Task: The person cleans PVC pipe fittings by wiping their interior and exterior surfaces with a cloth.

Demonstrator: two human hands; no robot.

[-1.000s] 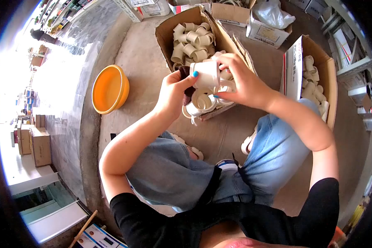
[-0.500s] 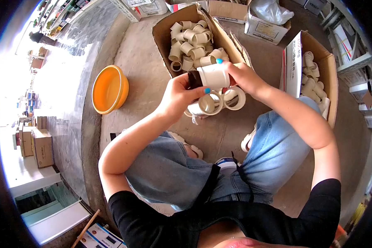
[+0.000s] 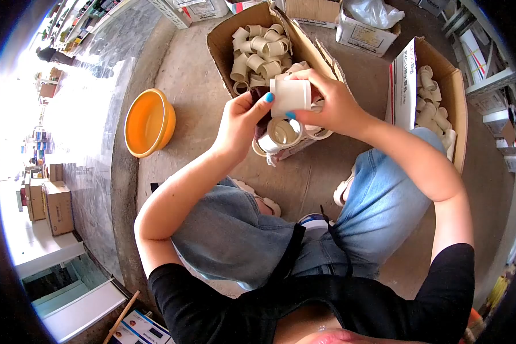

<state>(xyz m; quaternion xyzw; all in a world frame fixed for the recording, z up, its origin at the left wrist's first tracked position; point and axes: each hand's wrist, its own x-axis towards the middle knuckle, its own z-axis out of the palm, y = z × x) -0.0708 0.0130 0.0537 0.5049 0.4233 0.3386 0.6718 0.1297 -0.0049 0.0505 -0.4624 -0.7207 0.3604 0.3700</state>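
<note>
A white plastic pipe fitting [image 3: 290,97] is held sideways in front of me. My right hand [image 3: 335,109] grips it from the right, with the thumb below and fingers over the top. My left hand [image 3: 235,127] is closed on a dark brown cloth [image 3: 260,93], pressed against the fitting's left end, its thumb at the rim. Just beneath my hands, more white fittings [image 3: 283,132] stand with round openings facing up, partly hidden by my right hand. Behind them, a cardboard box [image 3: 222,43] holds several cream pipe fittings [image 3: 257,60].
An orange plastic basin [image 3: 150,123] sits on the floor to the left. To the right, another carton [image 3: 404,89] contains cream fittings [image 3: 427,106]. At the back stands a white box [image 3: 364,39] with a clear plastic bag [image 3: 375,12]. My knees flank the working area.
My right hand has shifted its grip, bringing its thumb under the fitting. The left thumb has moved up to the fitting's left rim. The fitting has shifted slightly left and up.
</note>
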